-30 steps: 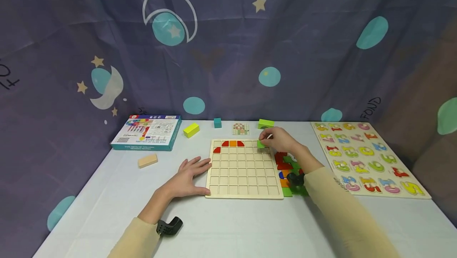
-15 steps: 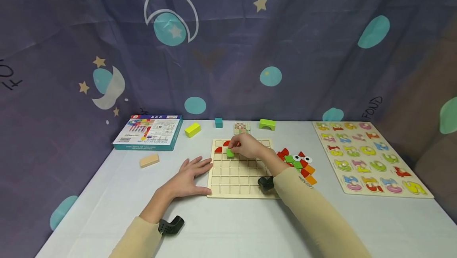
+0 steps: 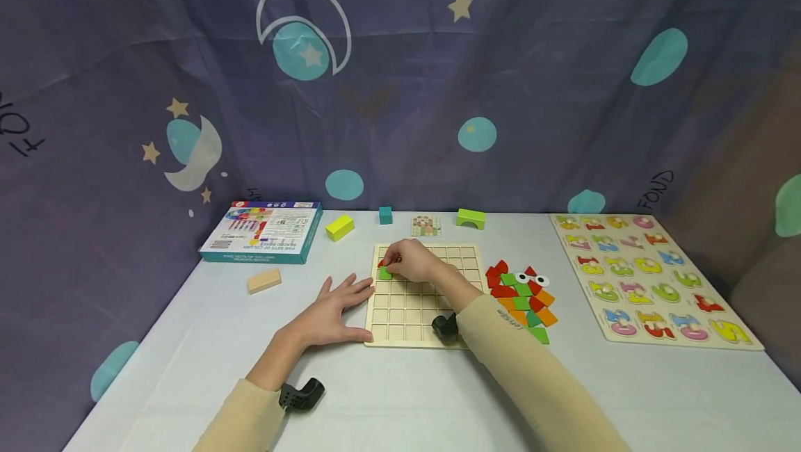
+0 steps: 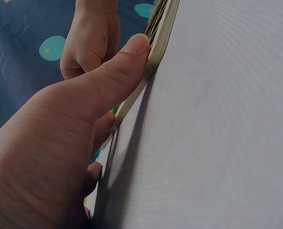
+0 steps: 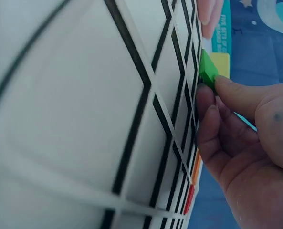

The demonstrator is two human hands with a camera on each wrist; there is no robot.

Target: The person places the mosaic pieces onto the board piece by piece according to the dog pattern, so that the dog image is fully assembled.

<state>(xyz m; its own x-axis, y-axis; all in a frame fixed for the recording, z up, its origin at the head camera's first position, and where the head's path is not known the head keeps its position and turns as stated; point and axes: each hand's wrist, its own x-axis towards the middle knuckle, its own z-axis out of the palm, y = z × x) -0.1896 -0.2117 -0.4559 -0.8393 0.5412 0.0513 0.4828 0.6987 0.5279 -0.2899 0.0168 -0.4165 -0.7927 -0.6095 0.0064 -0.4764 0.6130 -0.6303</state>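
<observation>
Over the board (image 3: 405, 314), the right hand (image 3: 413, 261) pinches a tile (image 5: 208, 70).

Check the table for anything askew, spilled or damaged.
Nothing looks spilled or damaged. The untidiest spot is the jumbled pile of tiles right of the grid board, lying at mixed angles. The green tile looks tilted, but the right hand is pinching it.

In the head view, my right hand (image 3: 409, 261) hides some of the grid board (image 3: 403, 306) and part of the green piece (image 3: 384, 274). The bottom edge cuts off both my sleeves (image 3: 240, 417), and the details on the card (image 3: 426, 225) are too small to make out. The right wrist view's top edge crops most of my left hand (image 5: 209, 16).
</observation>
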